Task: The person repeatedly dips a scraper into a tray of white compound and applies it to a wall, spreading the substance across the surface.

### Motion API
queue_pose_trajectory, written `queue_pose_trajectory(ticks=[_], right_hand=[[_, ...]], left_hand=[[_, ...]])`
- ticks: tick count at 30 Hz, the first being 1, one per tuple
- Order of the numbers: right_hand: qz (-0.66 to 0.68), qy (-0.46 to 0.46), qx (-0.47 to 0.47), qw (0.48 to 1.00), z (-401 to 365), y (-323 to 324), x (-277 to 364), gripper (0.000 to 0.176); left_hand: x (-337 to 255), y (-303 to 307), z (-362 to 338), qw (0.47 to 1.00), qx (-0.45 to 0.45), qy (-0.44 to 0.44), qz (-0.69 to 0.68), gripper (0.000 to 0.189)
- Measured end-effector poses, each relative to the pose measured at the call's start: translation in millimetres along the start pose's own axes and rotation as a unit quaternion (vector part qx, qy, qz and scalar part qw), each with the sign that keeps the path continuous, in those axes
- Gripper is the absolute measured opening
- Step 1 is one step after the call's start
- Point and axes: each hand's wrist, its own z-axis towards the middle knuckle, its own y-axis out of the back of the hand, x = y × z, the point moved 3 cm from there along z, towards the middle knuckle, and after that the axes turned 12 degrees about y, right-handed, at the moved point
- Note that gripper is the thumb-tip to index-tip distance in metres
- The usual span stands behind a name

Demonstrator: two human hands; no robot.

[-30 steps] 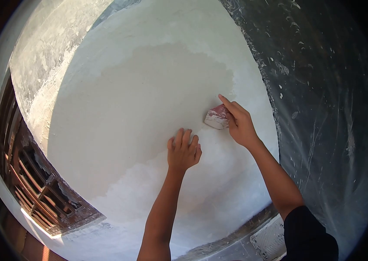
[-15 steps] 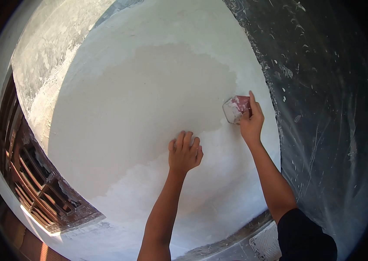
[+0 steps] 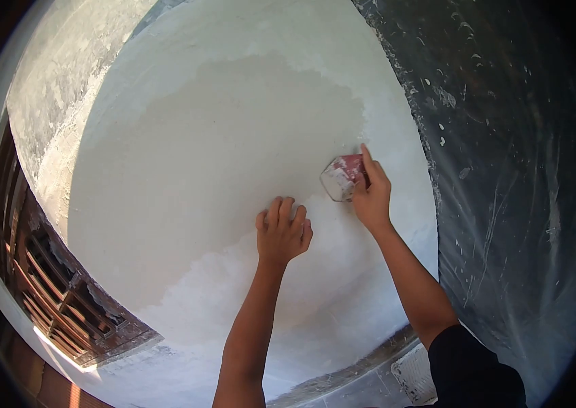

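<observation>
The white wall in front of me carries a large greyish patch of damp-looking skim coat with paler areas around it. My right hand grips a putty spreader, its red and pale face smeared with white paste. The spreader lies against or very close to the wall at the right edge of the grey patch, with my index finger stretched up along it. To its left, my left hand rests on the wall near the patch's lower border. Those fingers are spread and slightly bent, with nothing visible in them.
At lower left is a brown wooden window frame with slats. A dark, paint-spattered sheet hangs along the right. A rough, sunlit wall surface stands at upper left. Near the bottom, a pale textured piece lies beside my dark sleeve.
My right hand and the putty spreader have moved left and slightly down along the wall. My left hand has shifted slightly left and up in view, as has the wall.
</observation>
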Motion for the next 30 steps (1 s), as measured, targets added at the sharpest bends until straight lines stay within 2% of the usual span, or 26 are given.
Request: queue_pose_trajectory(ticks=[2, 3, 4, 6, 7, 8, 10, 11, 12, 14, 16, 18, 20, 21, 22, 24, 26, 28, 29, 30], right_hand=[[-0.067, -0.072, -0.237, 0.967, -5, 17, -33, 0.062], [0.0, -0.104, -0.238, 0.966, -5, 24, -27, 0.061], [0.0, -0.101, -0.239, 0.966, -3, 24, -16, 0.061], [0.019, 0.031, -0.093, 0.995, 2, 2, 20, 0.06], [0.041, 0.013, -0.021, 0.999, 2, -8, 27, 0.058], [0.041, 0.011, -0.02, 0.999, 1, -9, 17, 0.058], [-0.068, -0.025, -0.162, 0.984, 0, -1, -12, 0.057], [-0.063, -0.091, -0.231, 0.967, -4, 11, -22, 0.058], [-0.025, -0.098, -0.277, 0.955, -6, 18, -20, 0.059], [-0.02, -0.013, -0.207, 0.978, -4, 11, 4, 0.061], [0.005, 0.049, -0.058, 0.997, -4, -13, 22, 0.065], [-0.026, 0.03, -0.085, 0.996, -4, -12, 3, 0.064], [-0.066, -0.084, -0.215, 0.971, -9, 13, -27, 0.062], [-0.069, -0.086, -0.26, 0.959, -7, 23, -27, 0.061], [-0.068, -0.085, -0.26, 0.96, -8, 23, -23, 0.061], [-0.009, 0.02, -0.16, 0.987, -7, 12, 1, 0.062], [0.022, 0.027, -0.021, 0.999, -8, -7, 12, 0.064], [-0.025, 0.003, -0.091, 0.996, -9, 0, -15, 0.063], [-0.018, -0.05, -0.17, 0.984, -11, 11, -30, 0.062], [-0.024, -0.064, -0.232, 0.97, -9, 23, -31, 0.061]], left_hand=[[1, -2, -1, 1.0, -0.009, -0.004, 0.0, 0.03], [1, -2, -1, 1.0, -0.011, -0.004, 0.0, 0.03], [1, -2, 0, 1.0, -0.013, -0.005, 0.001, 0.03], [0, 0, -1, 1.0, -0.01, -0.008, -0.001, 0.03], [-1, 1, 0, 1.0, -0.002, -0.005, 0.001, 0.03], [-1, 1, 0, 1.0, 0.006, -0.003, 0.004, 0.03], [0, -1, -1, 1.0, 0.0, -0.005, 0.004, 0.03], [0, -2, -1, 1.0, -0.009, -0.006, 0.004, 0.03], [1, -3, -1, 1.0, -0.011, -0.005, 0.005, 0.03], [1, -3, -1, 1.0, -0.014, -0.008, -0.003, 0.03], [0, 0, 0, 1.0, -0.006, -0.006, -0.001, 0.03], [0, 0, 0, 1.0, 0.0, -0.006, 0.002, 0.03], [1, -3, -1, 1.0, -0.011, -0.008, 0.0, 0.03], [1, -3, -2, 1.0, -0.011, -0.008, 0.001, 0.03], [1, -3, -2, 1.0, -0.012, -0.007, -0.002, 0.03], [1, -4, 0, 1.0, -0.016, -0.006, -0.005, 0.031], [0, -1, 0, 1.0, -0.007, -0.008, -0.001, 0.031], [0, -2, 0, 1.0, -0.008, -0.009, 0.0, 0.032], [1, -3, -1, 1.0, -0.008, -0.008, -0.002, 0.032], [1, -2, -1, 1.0, -0.008, -0.007, -0.002, 0.032]])
